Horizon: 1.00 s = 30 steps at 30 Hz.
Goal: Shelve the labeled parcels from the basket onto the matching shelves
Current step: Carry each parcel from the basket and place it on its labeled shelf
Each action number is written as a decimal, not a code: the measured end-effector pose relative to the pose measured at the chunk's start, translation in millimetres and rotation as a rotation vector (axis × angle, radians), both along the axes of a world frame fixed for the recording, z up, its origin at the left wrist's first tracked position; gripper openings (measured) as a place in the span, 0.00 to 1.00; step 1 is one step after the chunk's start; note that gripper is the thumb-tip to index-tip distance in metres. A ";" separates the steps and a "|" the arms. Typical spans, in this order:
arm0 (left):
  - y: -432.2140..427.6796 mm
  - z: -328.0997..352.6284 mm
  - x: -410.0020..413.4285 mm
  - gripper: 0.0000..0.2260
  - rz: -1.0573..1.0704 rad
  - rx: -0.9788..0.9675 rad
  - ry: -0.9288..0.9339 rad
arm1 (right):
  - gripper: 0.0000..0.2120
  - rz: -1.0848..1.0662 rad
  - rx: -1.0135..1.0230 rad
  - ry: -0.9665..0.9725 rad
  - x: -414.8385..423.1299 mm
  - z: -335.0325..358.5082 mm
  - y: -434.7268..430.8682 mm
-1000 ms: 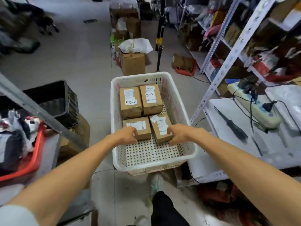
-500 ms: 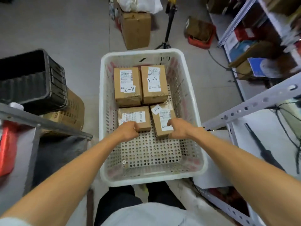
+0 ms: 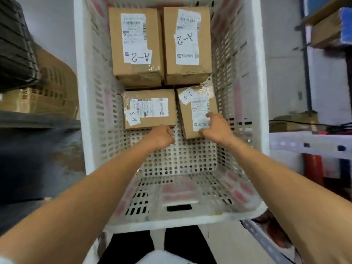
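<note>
A white perforated basket [image 3: 82, 115] sits on the floor below me with several cardboard parcels inside. Two larger boxes marked A-2 lie side by side at the far end, the left one [image 3: 136, 46] and the right one [image 3: 187, 44]. Nearer me a smaller A-2 parcel [image 3: 149, 108] lies on the left, and a parcel marked A-1 [image 3: 197, 109] on the right. My right hand [image 3: 215, 128] grips the near end of the A-1 parcel, thumb on its label. My left hand [image 3: 162, 137] is curled at the near edge of the small A-2 parcel; whether it holds the box is unclear.
A black crate [image 3: 15, 46] and a brown slotted crate [image 3: 47, 88] stand to the left of the basket, above a dark shelf surface [image 3: 38, 149]. White metal shelving [image 3: 308, 141] with boxes stands on the right. My legs show below the basket's near rim.
My head has come down much closer over the basket, so it fills the view. My right hand has shifted onto the A-1 parcel's near right corner. The left hand stays at the small A-2 parcel.
</note>
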<state>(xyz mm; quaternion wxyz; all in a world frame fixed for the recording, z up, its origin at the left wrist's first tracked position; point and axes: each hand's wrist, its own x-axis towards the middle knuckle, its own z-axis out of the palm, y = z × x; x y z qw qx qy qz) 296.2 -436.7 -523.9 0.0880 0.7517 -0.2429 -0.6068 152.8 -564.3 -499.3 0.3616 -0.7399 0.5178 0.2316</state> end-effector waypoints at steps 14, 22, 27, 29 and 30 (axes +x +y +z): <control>4.7 -80.6 -84.0 0.20 0.480 -0.027 0.046 | 0.49 -0.068 -0.308 0.024 -38.8 -91.0 53.6; 40.2 -92.2 -77.5 0.49 0.401 -0.091 0.170 | 0.49 -0.480 0.041 -0.222 -74.9 -107.2 73.7; 28.7 -86.8 -74.2 0.48 0.426 -0.136 0.289 | 0.50 -0.651 0.205 -0.389 -80.2 -106.8 73.7; 31.4 -77.3 -76.5 0.46 0.430 -0.141 0.287 | 0.49 -0.713 0.240 -0.412 -84.3 -103.3 75.3; 33.4 -72.7 -76.8 0.46 0.417 -0.143 0.277 | 0.48 -0.727 0.252 -0.414 -85.4 -97.9 76.7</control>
